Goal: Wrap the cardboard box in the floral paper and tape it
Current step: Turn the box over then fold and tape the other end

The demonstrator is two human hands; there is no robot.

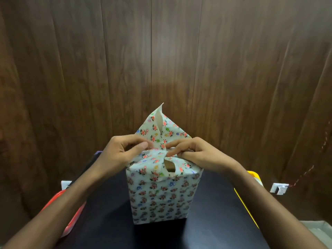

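Two hands pinching floral paper atop box, left hand, right hand

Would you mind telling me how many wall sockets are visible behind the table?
2. One wall socket sits low on the wood panelling at the left, partly hidden by the left forearm; the other socket is at the right. More may be hidden.

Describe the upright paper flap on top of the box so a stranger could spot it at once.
Start at the black table, where a flower-papered box stands upright. At its top, behind the left hand and right hand, rises a triangular flap. It alone stands upright, showing its plain white underside.
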